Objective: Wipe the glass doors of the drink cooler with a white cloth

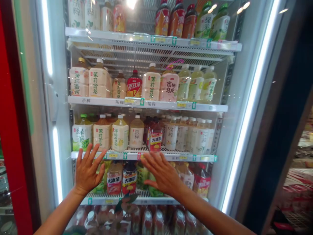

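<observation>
My left hand (89, 169) is raised with its fingers spread, and it holds nothing. It overlaps the lower left shelves of a lit drinks fridge, near a bottle with a green cap (83, 132) and a jasmine tea bottle (100, 133). My right hand (162, 173) is also open, fingers stretched to the upper left. Just above it stands a dark iced tea bottle (155, 135). Light spots and reflections lie over the shelves, as on a glass pane. Whether either hand touches the pane, I cannot tell.
Bottled teas fill several white wire shelves, among them a pink-labelled bottle (169, 86) and a red iced tea bottle (134, 85). Bright light strips (249, 107) run down both sides. A red panel (14, 117) stands at the left, a dark frame (276, 117) at the right.
</observation>
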{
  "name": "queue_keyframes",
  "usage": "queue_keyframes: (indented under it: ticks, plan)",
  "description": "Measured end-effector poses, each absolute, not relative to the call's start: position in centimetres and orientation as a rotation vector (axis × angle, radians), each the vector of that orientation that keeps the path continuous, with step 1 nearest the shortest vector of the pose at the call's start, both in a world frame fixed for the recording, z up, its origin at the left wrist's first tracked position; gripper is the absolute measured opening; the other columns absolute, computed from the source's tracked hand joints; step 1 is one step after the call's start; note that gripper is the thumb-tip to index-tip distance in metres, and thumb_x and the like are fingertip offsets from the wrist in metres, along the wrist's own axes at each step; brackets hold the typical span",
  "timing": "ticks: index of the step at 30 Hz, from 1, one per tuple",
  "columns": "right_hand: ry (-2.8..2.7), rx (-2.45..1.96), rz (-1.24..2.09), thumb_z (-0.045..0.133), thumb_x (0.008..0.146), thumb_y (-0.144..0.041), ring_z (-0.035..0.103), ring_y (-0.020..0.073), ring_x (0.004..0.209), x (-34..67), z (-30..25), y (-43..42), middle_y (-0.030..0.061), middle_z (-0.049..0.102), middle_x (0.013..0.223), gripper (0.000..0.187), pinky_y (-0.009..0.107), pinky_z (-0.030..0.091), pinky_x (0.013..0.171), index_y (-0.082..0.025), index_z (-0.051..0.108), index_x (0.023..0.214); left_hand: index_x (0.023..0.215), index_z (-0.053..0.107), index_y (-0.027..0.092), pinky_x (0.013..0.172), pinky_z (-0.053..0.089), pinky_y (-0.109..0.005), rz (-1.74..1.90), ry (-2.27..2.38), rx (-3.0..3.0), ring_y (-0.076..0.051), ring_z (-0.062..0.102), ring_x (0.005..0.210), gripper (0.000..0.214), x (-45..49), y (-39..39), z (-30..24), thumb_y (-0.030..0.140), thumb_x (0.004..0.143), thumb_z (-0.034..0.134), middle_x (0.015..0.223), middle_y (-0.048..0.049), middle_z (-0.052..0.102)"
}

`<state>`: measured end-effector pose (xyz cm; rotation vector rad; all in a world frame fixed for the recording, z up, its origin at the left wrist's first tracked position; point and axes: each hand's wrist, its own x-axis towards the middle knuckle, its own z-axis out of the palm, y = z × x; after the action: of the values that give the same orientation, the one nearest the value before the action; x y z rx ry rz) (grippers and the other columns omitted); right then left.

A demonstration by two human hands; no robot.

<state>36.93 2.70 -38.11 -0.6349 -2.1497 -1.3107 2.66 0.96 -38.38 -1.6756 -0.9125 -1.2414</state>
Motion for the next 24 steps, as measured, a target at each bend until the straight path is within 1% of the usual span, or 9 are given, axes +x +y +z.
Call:
queue_keyframes:
  ticks: [2,5,9,12,14,16,20,22,24]
  plan:
    - [-1.941,-0.823,-1.213,0.043,0.101,-0.066,0.000,0.0317,0.162,37.5,-38.4,2.9,0.0117,0.006,0.174,0.091,0.054,0.006,0.132,-0.010,0.013,0.166,0.159,0.033,0.038,0.133,0.013,-0.052,-1.222,-0.929,-1.679,-0.026,0.024,0.159,0.077,2.5,1.0,-38.2,0.021,0.091,0.064,0.171,0.0018,0.028]
    - [-1.824,-0.899,-1.120,0.036,0.102,-0.069,-0.003,0.0336,0.162,36.3,-38.8,2.8,0.0146,-0.002,0.174,0.096,0.056,0.005,0.131,-0.006,0.004,0.166,0.161,0.029,0.040,0.133,0.012,-0.055,-1.179,-0.967,-1.685,-0.028,0.023,0.160,0.082,2.4,1.0,-38.1,0.022,0.090,0.065,0.172,0.0001,0.026]
    - [-1.881,-0.876,-1.102,0.035,0.100,-0.073,0.000,0.0287,0.163,37.2,-39.2,2.7,0.0118,0.004,0.175,0.097,0.052,0.010,0.132,-0.010,0.004,0.166,0.162,0.026,0.040,0.132,0.009,-0.060,-1.154,-1.005,-1.685,-0.032,0.019,0.160,0.085,3.2,0.0,-38.3,0.018,0.089,0.065,0.174,-0.0033,0.021]
    - [-1.703,-0.997,-1.047,0.033,0.105,-0.063,-0.004,0.0284,0.163,41.5,-39.1,2.9,0.0101,-0.003,0.175,0.087,0.056,0.013,0.131,-0.013,-0.002,0.166,0.160,0.028,0.043,0.133,0.004,-0.059,-1.150,-1.008,-1.756,-0.032,0.016,0.161,0.083,5.1,-1.2,-38.7,0.023,0.090,0.067,0.175,0.0009,0.015]
    - [-1.549,-1.087,-0.982,0.031,0.107,-0.055,-0.008,0.0313,0.162,43.3,-39.3,3.1,0.0119,-0.010,0.174,0.082,0.062,0.013,0.129,-0.011,-0.005,0.166,0.160,0.030,0.043,0.133,0.002,-0.058,-1.118,-0.956,-1.818,-0.030,0.014,0.162,0.079,6.9,-1.7,-38.7,0.028,0.091,0.067,0.175,0.0030,0.015]
    - [-1.506,-1.120,-0.926,0.032,0.107,-0.054,-0.009,0.0337,0.162,42.5,-39.8,3.0,0.0146,-0.012,0.174,0.084,0.064,0.013,0.128,-0.008,-0.006,0.166,0.159,0.032,0.041,0.133,0.000,-0.056,-1.092,-0.898,-1.847,-0.029,0.013,0.162,0.076,9.1,-1.8,-38.4,0.031,0.093,0.066,0.175,0.0029,0.016]
    - [-1.750,-0.979,-0.987,0.036,0.102,-0.066,-0.003,0.0300,0.163,37.9,-40.5,2.6,0.0129,-0.003,0.175,0.094,0.056,0.008,0.132,-0.009,-0.002,0.166,0.159,0.032,0.039,0.133,0.001,-0.056,-1.089,-0.845,-1.861,-0.027,0.011,0.162,0.073,13.2,-1.5,-37.3,0.032,0.094,0.063,0.174,0.0032,0.016]
    - [-1.774,-0.970,-1.013,0.035,0.103,-0.065,-0.003,0.0281,0.163,38.3,-40.3,2.7,0.0108,-0.004,0.175,0.092,0.053,0.005,0.132,-0.010,-0.001,0.166,0.160,0.032,0.038,0.133,0.001,-0.056,-1.094,-0.839,-1.864,-0.027,0.011,0.163,0.072,14.5,-1.4,-37.0,0.032,0.095,0.063,0.174,0.0029,0.016]
    - [-1.661,-1.057,-0.984,0.033,0.105,-0.060,-0.005,0.0286,0.163,41.1,-39.8,2.9,0.0099,-0.008,0.175,0.086,0.055,0.005,0.132,-0.011,-0.002,0.166,0.159,0.033,0.038,0.133,0.001,-0.056,-1.101,-0.842,-1.868,-0.027,0.012,0.162,0.071,15.2,-1.3,-36.8,0.032,0.095,0.062,0.174,0.0026,0.017]
